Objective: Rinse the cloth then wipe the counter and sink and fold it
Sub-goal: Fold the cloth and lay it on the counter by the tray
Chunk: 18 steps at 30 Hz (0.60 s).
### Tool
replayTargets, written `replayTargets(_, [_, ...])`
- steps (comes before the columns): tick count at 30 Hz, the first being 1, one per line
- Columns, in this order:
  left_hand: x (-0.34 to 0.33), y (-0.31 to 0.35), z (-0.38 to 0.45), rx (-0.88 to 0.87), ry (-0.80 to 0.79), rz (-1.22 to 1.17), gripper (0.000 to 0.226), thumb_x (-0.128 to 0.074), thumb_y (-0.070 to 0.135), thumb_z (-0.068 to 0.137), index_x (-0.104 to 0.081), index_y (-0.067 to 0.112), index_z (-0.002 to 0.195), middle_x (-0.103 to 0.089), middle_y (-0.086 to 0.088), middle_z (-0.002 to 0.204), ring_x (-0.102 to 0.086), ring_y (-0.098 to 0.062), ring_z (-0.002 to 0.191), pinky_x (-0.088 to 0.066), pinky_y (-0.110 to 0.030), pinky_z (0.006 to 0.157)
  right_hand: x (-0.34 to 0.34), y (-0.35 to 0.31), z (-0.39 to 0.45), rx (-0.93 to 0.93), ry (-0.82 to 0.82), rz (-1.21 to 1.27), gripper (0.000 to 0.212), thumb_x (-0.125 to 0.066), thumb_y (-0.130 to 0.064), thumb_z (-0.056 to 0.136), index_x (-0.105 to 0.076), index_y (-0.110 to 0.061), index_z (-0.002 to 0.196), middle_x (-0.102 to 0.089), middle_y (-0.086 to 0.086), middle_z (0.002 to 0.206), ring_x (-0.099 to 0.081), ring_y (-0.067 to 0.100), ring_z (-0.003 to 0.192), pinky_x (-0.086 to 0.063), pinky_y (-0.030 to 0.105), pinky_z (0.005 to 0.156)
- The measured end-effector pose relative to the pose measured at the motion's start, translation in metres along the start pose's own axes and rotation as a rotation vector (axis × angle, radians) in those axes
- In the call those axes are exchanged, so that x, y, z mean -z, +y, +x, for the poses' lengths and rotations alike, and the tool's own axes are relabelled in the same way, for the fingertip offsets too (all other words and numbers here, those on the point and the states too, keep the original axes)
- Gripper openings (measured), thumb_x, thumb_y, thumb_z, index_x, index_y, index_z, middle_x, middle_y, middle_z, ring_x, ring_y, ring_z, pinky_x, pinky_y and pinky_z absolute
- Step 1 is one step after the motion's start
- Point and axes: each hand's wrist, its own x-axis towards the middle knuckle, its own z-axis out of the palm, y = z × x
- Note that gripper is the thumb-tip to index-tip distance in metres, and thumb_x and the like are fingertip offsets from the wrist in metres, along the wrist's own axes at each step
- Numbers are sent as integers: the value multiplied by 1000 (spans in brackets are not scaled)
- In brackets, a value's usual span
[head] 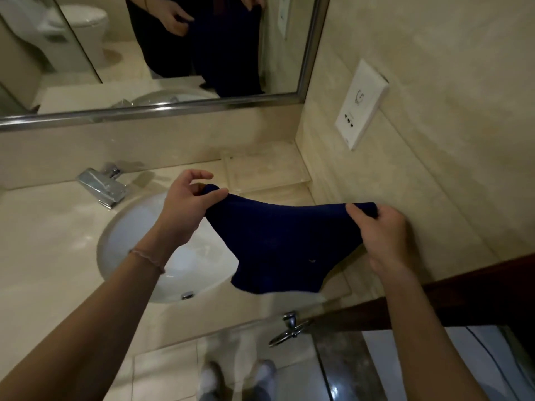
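Both upper corners of the dark blue cloth [275, 244] are pinched, one by the left hand [185, 204], one by the right hand [382, 230]. It is held spread above the counter [43, 241], over the right rim of the sink [139, 241].

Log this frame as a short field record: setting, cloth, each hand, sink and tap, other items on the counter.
setting: bathroom counter under a wall mirror
cloth: dark blue cloth held up by two top corners, hanging over the sink's right edge and the counter
left hand: left hand pinches the cloth's left corner
right hand: right hand grips the right corner
sink: white basin, drain visible
tap: chrome tap, no water seen running
other: clear tray in the back corner; wall socket
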Motion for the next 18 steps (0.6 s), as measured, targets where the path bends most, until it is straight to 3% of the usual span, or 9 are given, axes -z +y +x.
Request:
replayTargets(2, [5,9,2,-32,-21,51,47,-88,24,69,-64,24,109,-71,-23,103,-65,-32,85,-52,-48,79,5,-9,-2,24,19,-2,22,-79,-21,84,-68,-8,99,-73,4,91,-70,17,83,-50,26,60])
replayTargets(7, [16,25,3,-179,-183,261,42,-82,-6,76,-68,16,110,-72,-12,101,-71,-29,93,-61,-36,83,10,-21,-4,98,23,26,20,-82,-20,81,-70,-10,94,-75,2,88,-71,14,81,-54,26,62])
replayTargets(10, [29,27,5,-296,-253,676,48,-87,0,72,-72,20,113,-72,1,106,-70,-19,97,-58,-34,86,14,-14,-3,106,-30,21,17,-82,-23,80,-70,-16,90,-76,1,89,-73,20,86,-60,39,75])
replayTargets(12, [37,22,9,-367,-246,885,46,-87,5,71,-74,24,111,-69,3,106,-66,-18,97,-55,-35,87,16,-6,-8,97,-70,-12,13,-80,-19,82,-70,-17,91,-76,2,89,-72,21,87,-60,40,78])
replayTargets(18, [47,11,11,-434,-217,1099,23,-80,16,85,-79,18,107,-62,-1,97,-59,-20,90,-38,-21,73,15,9,-26,-16,-132,49,13,-77,-11,84,-71,-13,95,-77,3,89,-73,20,87,-59,35,78])
